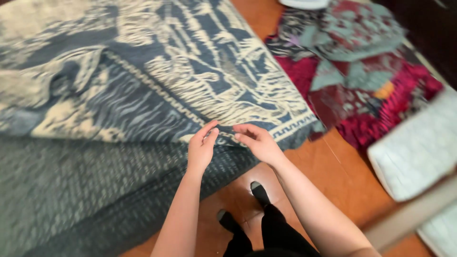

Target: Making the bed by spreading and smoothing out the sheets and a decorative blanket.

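A large blue and cream patterned blanket (pixel 143 71) lies spread over a dark grey textured cover (pixel 71 195). My left hand (pixel 202 147) pinches the blanket's near border between thumb and fingers. My right hand (pixel 259 142) grips the same border just to the right, fingers curled on the edge with the geometric trim. Both hands sit close together at the blanket's front edge. The view is motion-blurred.
A crumpled red, teal and black patterned cloth (pixel 366 81) lies on the orange tiled floor (pixel 333 176) at the right. A pale cushion or mattress (pixel 419 152) sits at the far right. My feet in dark socks (pixel 259 192) stand on the tiles below.
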